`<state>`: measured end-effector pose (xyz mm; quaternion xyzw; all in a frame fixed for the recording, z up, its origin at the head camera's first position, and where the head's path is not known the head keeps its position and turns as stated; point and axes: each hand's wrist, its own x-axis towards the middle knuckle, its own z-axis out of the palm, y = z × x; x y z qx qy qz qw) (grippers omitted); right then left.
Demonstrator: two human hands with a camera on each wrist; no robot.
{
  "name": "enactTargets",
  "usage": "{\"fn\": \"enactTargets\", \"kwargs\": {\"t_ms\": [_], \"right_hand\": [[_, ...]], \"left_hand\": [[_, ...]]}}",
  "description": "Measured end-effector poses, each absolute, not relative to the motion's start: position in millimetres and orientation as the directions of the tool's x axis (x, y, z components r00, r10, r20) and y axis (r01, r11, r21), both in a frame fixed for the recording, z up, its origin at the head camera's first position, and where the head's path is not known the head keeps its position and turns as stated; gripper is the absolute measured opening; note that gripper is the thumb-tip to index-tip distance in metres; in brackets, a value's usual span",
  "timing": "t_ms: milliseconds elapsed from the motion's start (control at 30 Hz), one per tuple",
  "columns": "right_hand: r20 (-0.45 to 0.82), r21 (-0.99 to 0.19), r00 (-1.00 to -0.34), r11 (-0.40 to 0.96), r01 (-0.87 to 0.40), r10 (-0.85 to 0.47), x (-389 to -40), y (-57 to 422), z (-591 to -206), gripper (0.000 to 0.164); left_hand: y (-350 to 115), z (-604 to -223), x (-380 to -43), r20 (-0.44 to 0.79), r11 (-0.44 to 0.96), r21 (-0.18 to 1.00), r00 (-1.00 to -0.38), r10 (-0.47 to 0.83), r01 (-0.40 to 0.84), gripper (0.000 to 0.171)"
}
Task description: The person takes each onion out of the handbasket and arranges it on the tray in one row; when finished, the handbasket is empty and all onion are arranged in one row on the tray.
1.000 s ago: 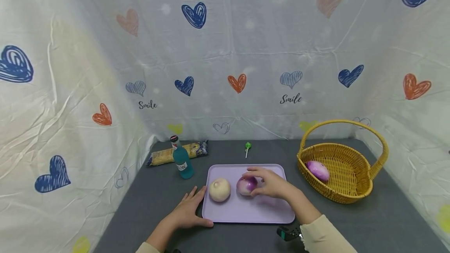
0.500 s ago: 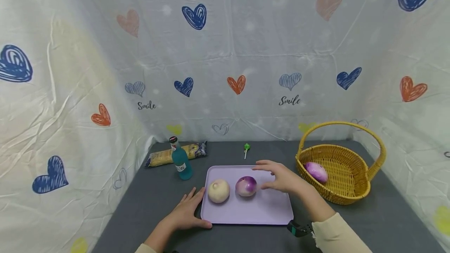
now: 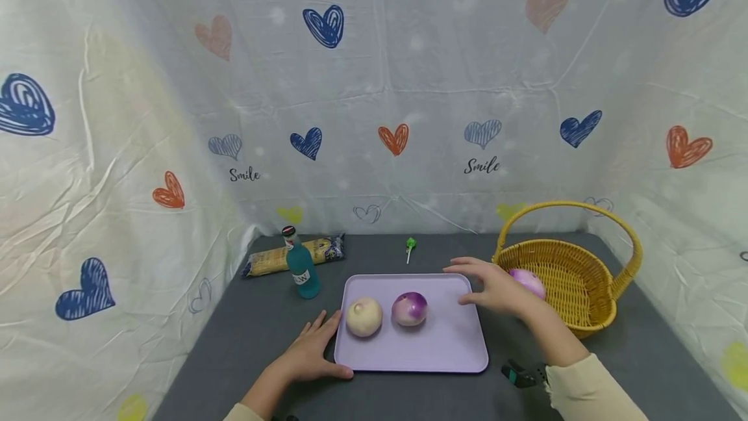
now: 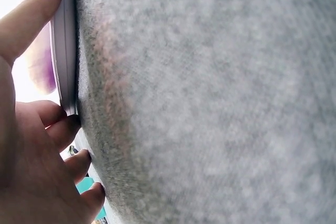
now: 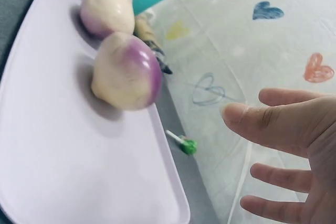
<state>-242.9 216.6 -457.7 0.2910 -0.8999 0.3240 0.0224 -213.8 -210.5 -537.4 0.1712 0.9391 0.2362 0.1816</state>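
Observation:
On a lilac tray sit a pale round vegetable and a purple-and-white one, both turnip-like. My left hand spans the tray's near left corner. Its thumb lies at the near edge and its fingertips touch the left side; the left wrist view shows the fingers at the rim. My right hand hovers by the tray's right edge, fingers spread and holding nothing. Behind it, a wicker basket holds another purple vegetable, partly hidden by that hand.
A teal bottle stands left behind the tray, in front of a yellow packet. A green lollipop lies at the back. A cloth printed with hearts hangs round the grey table.
My right hand has let go of the purple-and-white vegetable on the tray and drawn back to the right, toward the basket. The left hand stays at the tray's corner.

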Motion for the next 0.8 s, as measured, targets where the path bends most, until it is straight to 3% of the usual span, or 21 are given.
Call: {"fn": "enactTargets", "kwargs": {"t_ms": [400,800], "right_hand": [[0.153,-0.58,-0.883,0.683,-0.444,-0.444,-242.1,246.4,-448.0,0.059],[0.199,-0.548,-0.882,0.697,-0.462,-0.428,-236.8,271.8,-442.0,0.06]], "left_hand": [[-208.0,-535.2,-212.6,-0.261,0.828,0.51,-0.875,0.407,0.233,0.124],[-210.2,-538.4,-214.0,-0.253,0.829,0.509,-0.88,0.402,0.233,0.124]]}}
